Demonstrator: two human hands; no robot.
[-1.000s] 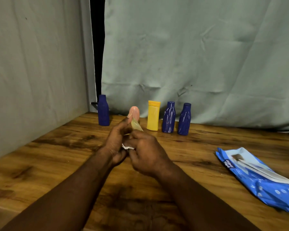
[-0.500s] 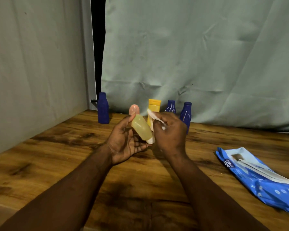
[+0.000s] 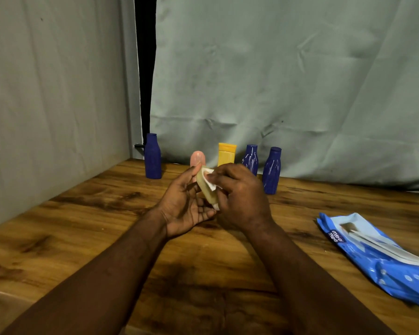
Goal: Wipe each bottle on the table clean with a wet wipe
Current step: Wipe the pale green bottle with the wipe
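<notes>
Both hands hover over the counter (image 3: pixel 82 226): my left hand (image 3: pixel 182 206) grips the pale bottle (image 3: pixel 205 188), and my right hand (image 3: pixel 242 197) pinches the wipe (image 3: pixel 209 182) against it. Five more bottles (image 3: pixel 226 153) stand behind it.

Pale yellow translucent bottle (image 3: pixel 205 187) off the table at centre, tilted, white cap end toward 5 o'clock, gripped in left hand (image 3: pixel 184 206). White wet wipe (image 3: pixel 210 181) pressed on its upper side under right hand (image 3: pixel 240 197). Upright along 12 o'clock edge: pink bottle (image 3: pixel 198 159), yellow bottle (image 3: pixel 226 154), middle blue bottle (image 3: pixel 250 158), right blue bottle (image 3: pixel 272 171). Left blue bottle (image 3: pixel 153 157) apart at 11 o'clock.
</notes>
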